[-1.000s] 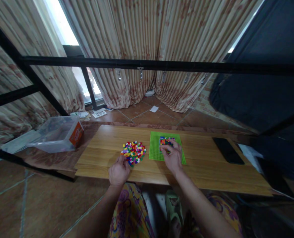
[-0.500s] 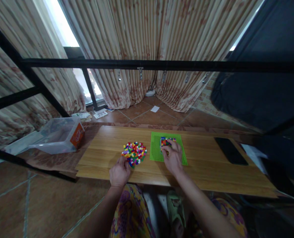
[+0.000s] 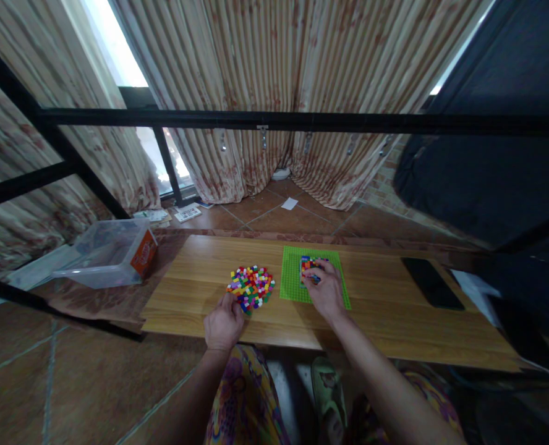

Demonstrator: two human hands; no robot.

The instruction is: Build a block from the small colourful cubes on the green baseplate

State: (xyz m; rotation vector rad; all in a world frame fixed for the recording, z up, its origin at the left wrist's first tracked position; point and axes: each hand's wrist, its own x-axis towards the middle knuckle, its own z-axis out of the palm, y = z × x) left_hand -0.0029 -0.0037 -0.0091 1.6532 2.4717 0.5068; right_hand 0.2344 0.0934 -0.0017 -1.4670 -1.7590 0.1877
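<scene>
Small bricks in many colours lie in a loose pile on the wooden table. My left hand rests at the near edge of that pile, its fingers curled together; whatever they may hold is hidden. To the right lies a green studded baseplate with a patch of coloured bricks fixed on it. My right hand is over this patch, thumb and fingertips drawn close at the bricks. Its palm covers the patch's right part, and anything in the pinch is too small to make out.
A dark phone lies on the right of the table. A clear plastic box with an orange label stands left of the table. Beyond, a black metal bar crosses before striped curtains.
My right hand has shifted very slightly right over the brick patch, and its thumb and fingers have changed position. My left hand has stayed by the pile.
</scene>
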